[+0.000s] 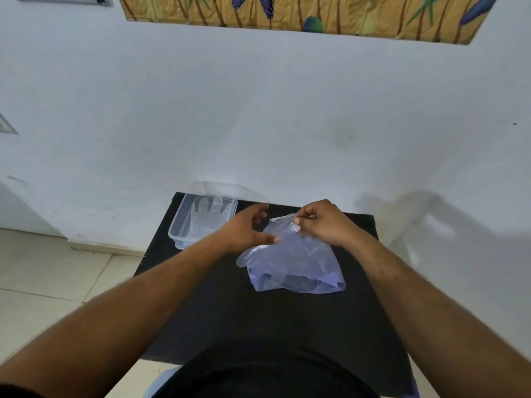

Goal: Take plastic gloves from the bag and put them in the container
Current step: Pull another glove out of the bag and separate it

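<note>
A clear, bluish plastic bag point(298, 265) lies crumpled on the black table point(230, 311), with thin plastic gloves inside it. My right hand point(321, 222) pinches the bag's top edge at its far side. My left hand point(247, 228) hovers at the bag's left edge with fingers spread and thumb touching the plastic. A clear rectangular container point(184, 234) stands at the table's far left corner. A transparent glove point(208, 209) lies inside it, fingers pointing toward the wall.
The table stands against a white wall point(258, 124). A tiled floor point(57, 277) lies to the left. A painted picture point(301, 15) hangs high on the wall. My dark-clothed body fills the bottom of the view.
</note>
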